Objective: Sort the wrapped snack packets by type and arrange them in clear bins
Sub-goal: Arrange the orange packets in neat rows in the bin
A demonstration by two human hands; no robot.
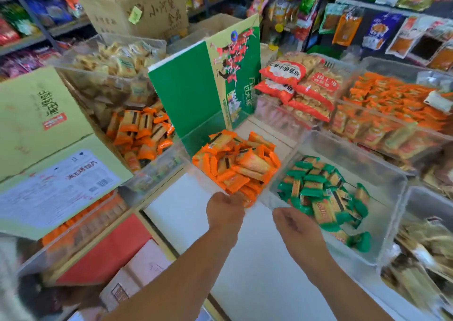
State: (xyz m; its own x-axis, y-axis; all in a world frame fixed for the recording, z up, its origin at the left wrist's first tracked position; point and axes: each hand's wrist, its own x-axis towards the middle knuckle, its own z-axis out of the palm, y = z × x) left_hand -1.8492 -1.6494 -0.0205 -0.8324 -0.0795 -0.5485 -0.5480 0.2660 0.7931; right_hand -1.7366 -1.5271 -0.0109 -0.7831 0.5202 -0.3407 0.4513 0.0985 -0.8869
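A clear bin (199, 173) heaped with orange wrapped packets (236, 165) sits in the middle, in front of an upright green carton (186, 95). My left hand (224, 209) grips its near rim, fingers curled over the edge. My right hand (293, 223) has its fingers curled at the bin's near right corner, beside a second clear bin (382, 198) of green wrapped packets (323, 193). Blur hides exactly where the right fingers touch. More orange packets (144, 129) fill a clear bin at the left.
A white surface (186, 205) lies under my forearms. A pale green box with a printed label (49, 173) overhangs at the left. Bins of orange packets (392, 107), red-bagged biscuits (301, 87) and pale snacks (117, 58) stand behind. Shelves of bagged goods surround everything.
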